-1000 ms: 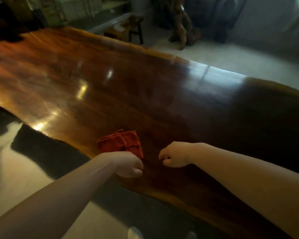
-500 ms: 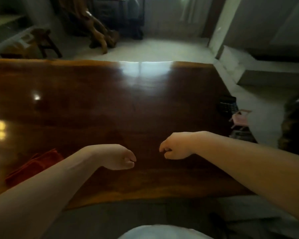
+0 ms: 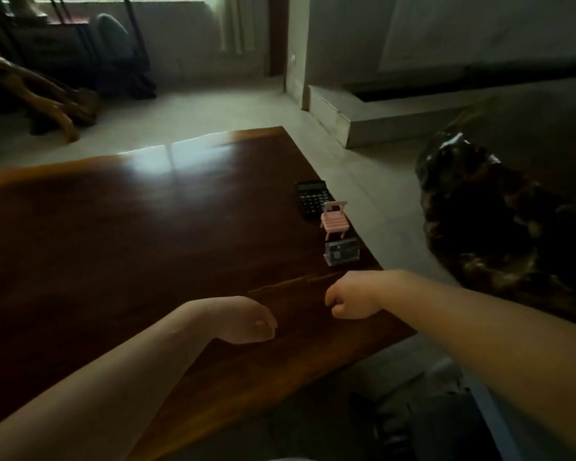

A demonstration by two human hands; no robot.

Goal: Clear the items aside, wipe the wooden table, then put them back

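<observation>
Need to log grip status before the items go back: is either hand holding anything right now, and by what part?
Nothing shows in either grip. The left hand and right hand are curled loosely above the wooden table, with no object visible in them.

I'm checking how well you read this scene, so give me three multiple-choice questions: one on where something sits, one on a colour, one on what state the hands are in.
1. Where do the small items stand on the wooden table?
A. along its right edge
B. at its middle
C. by its left edge

2. What colour is the miniature chair?
A. blue
B. pink
C. green

3. What state are the left hand and right hand in?
A. both curled and empty
B. both gripping a cloth
C. one lifting the calculator

Answers: 1 A, calculator, chair and clear card holder line the right edge. 2 B, its slats look pink. 3 A, fingers curled, nothing visibly held.
</observation>
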